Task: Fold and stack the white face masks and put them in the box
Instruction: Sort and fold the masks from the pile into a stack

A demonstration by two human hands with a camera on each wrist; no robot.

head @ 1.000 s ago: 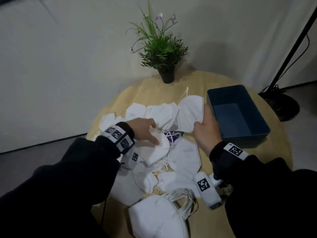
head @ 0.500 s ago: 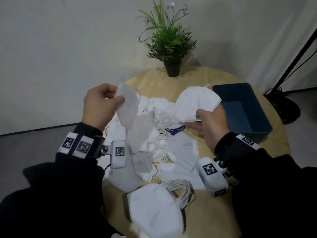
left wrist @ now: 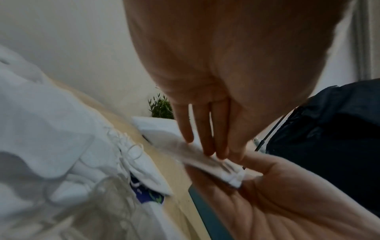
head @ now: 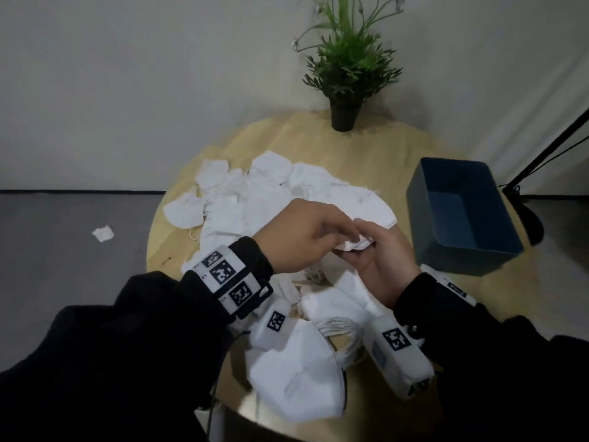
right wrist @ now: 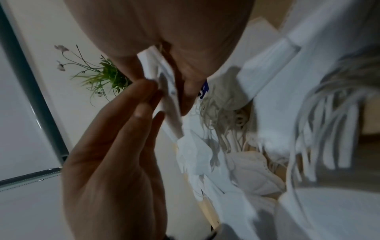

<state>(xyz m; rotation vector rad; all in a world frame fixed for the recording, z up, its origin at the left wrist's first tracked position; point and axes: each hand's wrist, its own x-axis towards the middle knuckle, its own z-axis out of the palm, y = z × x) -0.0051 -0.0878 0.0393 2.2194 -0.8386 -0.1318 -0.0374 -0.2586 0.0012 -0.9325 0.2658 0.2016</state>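
Both hands meet above the loose pile of white masks [head: 255, 199] at the middle of the round table [head: 350, 148]. The right hand [head: 369, 237] lies palm up and grips folded white masks [head: 353, 245] between thumb and fingers. My left hand [head: 347, 231] lays its straight fingers [left wrist: 205, 138] flat on top of those masks [left wrist: 207, 160]. In the right wrist view the masks [right wrist: 168, 91] sit sandwiched between the two hands. The dark blue box [head: 446, 224] stands empty to the right of the hands. A stack of folded masks [head: 296, 371] lies at the near edge.
A potted plant [head: 345, 68] stands at the table's far edge against the wall. A black stand [head: 541, 154] rises right of the box. A white scrap [head: 103, 233] lies on the grey floor to the left. Elastic loops [head: 338, 333] trail beside the near stack.
Each hand lifted a mask off the pile and held it apart half a second ago. Now the hands have come together and the masks are pressed one on the other.
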